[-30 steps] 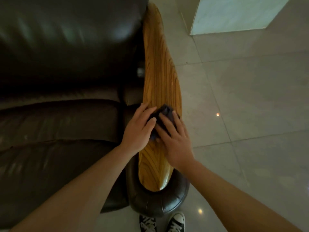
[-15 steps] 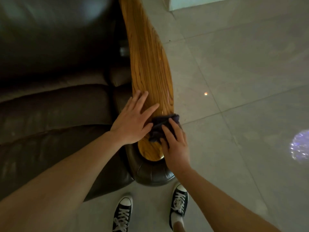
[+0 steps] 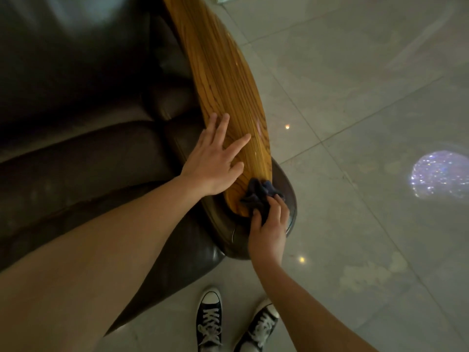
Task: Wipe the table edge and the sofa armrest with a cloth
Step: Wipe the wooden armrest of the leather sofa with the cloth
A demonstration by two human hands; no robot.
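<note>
A glossy wooden armrest (image 3: 223,80) runs along the right side of the dark leather sofa (image 3: 83,153). Its near tip sits in a rounded leather end. My right hand (image 3: 267,233) grips a crumpled dark blue cloth (image 3: 258,195) and presses it on the near tip of the wood. My left hand (image 3: 215,158) lies flat on the wood just beyond the cloth, fingers spread, holding nothing. No table is in view.
Grey floor tiles (image 3: 355,97) spread to the right of the sofa, with a sparkling light patch (image 3: 439,174) at the far right. My two black-and-white sneakers (image 3: 210,323) stand on the floor just in front of the armrest's end.
My right hand has drawn the cloth along the wood toward me, from the middle to the near tip. My left hand has let go of the cloth and now rests flat.
</note>
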